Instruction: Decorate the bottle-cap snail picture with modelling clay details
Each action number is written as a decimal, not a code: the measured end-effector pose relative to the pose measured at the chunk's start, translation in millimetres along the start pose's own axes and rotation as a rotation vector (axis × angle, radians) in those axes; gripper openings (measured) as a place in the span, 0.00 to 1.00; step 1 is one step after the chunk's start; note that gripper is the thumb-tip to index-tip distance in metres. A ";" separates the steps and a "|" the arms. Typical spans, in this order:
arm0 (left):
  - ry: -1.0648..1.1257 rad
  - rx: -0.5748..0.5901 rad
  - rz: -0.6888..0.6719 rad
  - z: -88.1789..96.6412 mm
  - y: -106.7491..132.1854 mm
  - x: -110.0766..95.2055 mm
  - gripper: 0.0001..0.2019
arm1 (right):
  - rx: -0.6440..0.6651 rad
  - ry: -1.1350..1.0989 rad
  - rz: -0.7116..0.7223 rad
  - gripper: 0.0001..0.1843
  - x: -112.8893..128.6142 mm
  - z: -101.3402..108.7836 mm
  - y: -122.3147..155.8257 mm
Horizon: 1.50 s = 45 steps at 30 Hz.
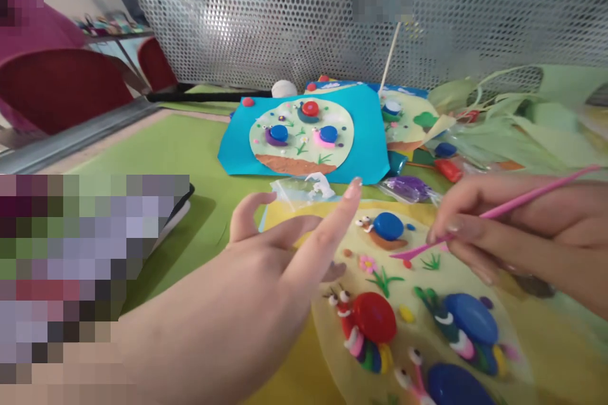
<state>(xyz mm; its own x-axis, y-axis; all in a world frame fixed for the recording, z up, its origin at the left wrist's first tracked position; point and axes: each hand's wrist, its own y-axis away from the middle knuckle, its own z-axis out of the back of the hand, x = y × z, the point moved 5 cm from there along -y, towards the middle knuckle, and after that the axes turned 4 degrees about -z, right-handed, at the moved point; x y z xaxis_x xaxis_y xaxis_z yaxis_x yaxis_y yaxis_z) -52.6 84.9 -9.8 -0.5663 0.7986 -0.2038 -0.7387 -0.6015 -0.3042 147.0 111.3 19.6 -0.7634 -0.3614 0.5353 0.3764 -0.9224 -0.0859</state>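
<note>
My right hand (513,228) grips a thin pink clay modelling tool (517,202) like a pen. Its flattened tip hovers over or touches the picture near a small red clay dot (407,264); I cannot tell which. My left hand (280,266) is over the picture's left side, fingers apart, one stretched forward, nothing visible in it. Under both hands is a pale oval clay picture (332,335) on yellow card. It bears a blue-shelled snail (388,226), a red-shelled snail (374,317), another blue-shelled snail (471,318), and a snail cut off below.
Behind lies a similar snail picture on blue card (370,139). Clay bags, including a purple one (408,188) and one with white clay (319,186), lie between. A perforated metal panel (266,19) stands at the back. Red chairs (66,88) and a person are at left.
</note>
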 end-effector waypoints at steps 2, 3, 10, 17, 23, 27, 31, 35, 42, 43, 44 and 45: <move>0.012 0.100 -0.072 -1.4 -2.7 -3.5 0.42 | -0.002 -0.049 -0.040 0.23 -7.7 2.4 9.7; 0.027 0.134 -0.088 -1.4 -3.7 -4.4 0.42 | 0.001 -0.101 -0.076 0.23 -11.7 2.6 16.1; 0.029 -0.029 -0.039 8.7 -8.3 -3.5 0.32 | 0.142 -0.522 -0.284 0.23 -24.6 -7.5 53.5; -0.018 -0.102 -0.141 -3.9 -12.5 -38.2 0.30 | 0.223 -0.691 -0.189 0.20 -22.8 -9.1 57.3; -0.062 -0.161 -0.352 -11.9 -13.3 -82.7 0.26 | 0.252 -0.709 -0.138 0.19 -19.2 -13.3 71.4; -0.103 -0.205 -0.422 -12.9 -14.8 -90.2 0.24 | 0.244 -0.716 -0.115 0.17 -14.4 -8.7 75.0; -0.100 -0.189 -0.419 -15.2 -15.3 -88.8 0.33 | 0.224 -0.725 -0.109 0.17 -12.2 -2.4 74.8; -0.162 -0.182 -0.404 -18.2 -14.9 -88.2 0.22 | 0.221 -0.732 -0.108 0.18 -11.4 0.2 75.7; -0.024 -0.236 -0.366 -15.5 -18.2 -91.7 0.21 | 0.193 -0.747 -0.115 0.18 -12.9 2.3 74.0; 0.005 -0.255 -0.333 -12.8 -19.8 -90.2 0.20 | 0.184 -0.755 -0.120 0.18 -13.5 3.0 73.4; 0.038 -0.270 -0.288 -9.7 -21.9 -87.5 0.17 | 0.176 -0.766 -0.123 0.18 -13.9 3.7 72.8; 0.066 -0.279 -0.244 -6.6 -24.4 -84.5 0.13 | 0.167 -0.779 -0.124 0.18 -14.2 4.4 72.3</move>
<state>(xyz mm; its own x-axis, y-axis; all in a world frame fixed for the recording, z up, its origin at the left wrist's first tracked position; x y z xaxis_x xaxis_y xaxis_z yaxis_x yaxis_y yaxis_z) 15.7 32.2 8.7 -0.3545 0.9228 -0.1507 -0.7160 -0.3716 -0.5910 187.4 50.4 9.5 -0.2429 -0.0024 0.9701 0.4330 -0.8951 0.1062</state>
